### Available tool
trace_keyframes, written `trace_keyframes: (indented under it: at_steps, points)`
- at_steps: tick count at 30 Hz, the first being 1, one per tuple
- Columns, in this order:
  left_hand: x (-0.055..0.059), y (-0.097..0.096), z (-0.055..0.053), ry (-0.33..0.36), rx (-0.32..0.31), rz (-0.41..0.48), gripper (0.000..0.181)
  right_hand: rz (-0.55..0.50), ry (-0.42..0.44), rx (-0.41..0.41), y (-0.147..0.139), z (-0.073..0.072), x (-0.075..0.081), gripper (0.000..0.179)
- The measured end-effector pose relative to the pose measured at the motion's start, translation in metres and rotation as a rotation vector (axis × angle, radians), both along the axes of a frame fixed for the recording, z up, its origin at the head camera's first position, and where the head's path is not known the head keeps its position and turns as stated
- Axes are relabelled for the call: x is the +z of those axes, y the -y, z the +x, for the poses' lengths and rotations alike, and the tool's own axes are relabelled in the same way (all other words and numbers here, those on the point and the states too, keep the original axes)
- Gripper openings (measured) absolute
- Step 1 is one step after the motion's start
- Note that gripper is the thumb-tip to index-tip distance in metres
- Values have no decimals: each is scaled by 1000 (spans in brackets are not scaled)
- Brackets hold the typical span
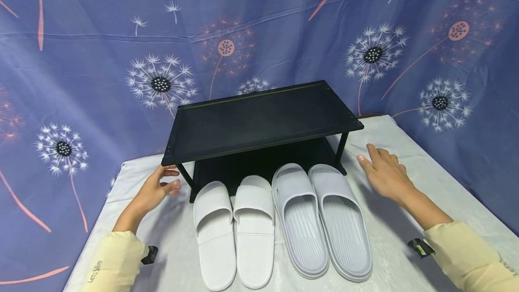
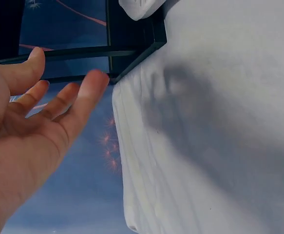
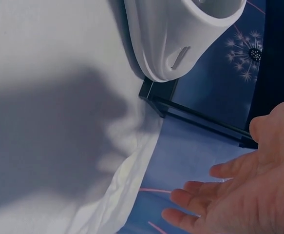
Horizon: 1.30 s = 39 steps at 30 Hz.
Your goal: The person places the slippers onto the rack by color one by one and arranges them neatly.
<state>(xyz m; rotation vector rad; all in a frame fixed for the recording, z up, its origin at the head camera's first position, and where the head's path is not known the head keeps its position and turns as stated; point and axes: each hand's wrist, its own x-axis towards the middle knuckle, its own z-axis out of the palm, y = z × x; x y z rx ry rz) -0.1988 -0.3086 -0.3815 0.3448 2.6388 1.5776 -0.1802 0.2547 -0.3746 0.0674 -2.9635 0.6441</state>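
Observation:
A black two-tier shoe rack (image 1: pixel 263 118) stands at the back of the table. In front of it lie a pair of white slippers (image 1: pixel 219 247) and a pair of grey slippers (image 1: pixel 306 238), their toe ends at the lower shelf. My left hand (image 1: pixel 156 189) is beside the rack's left front leg, fingers loosely bent and holding nothing; in the left wrist view the hand (image 2: pixel 39 122) overlaps the rack's frame (image 2: pixel 132 51), and contact cannot be told. To the right of the rack, my right hand (image 1: pixel 385 170) hovers with fingers spread and grips nothing.
A white cloth (image 1: pixel 405 148) covers the table. Behind and beside it hangs a blue curtain (image 1: pixel 284 26) with a dandelion print. A dark strap end (image 1: pixel 150 255) sticks out from the left sleeve, another (image 1: pixel 421 248) from the right.

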Motion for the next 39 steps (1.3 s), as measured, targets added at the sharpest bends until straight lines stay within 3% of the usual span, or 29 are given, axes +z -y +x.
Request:
trace_keyframes:
  at_steps: [10, 19, 24, 39]
  points:
    - [0, -4, -3, 58, -38, 134, 50, 15, 64, -21, 5, 8, 2, 71]
    - [1, -7, -5, 112, -6, 102, 48, -21, 170, -20, 12, 20, 0, 78]
    - [1, -9, -6, 113, 2, 70, 45, -46, 182, -13, 15, 25, 1, 78]
    - [-4, -13, -10, 59, -13, 158, 49, -90, 213, 5, 32, 46, 5, 83]
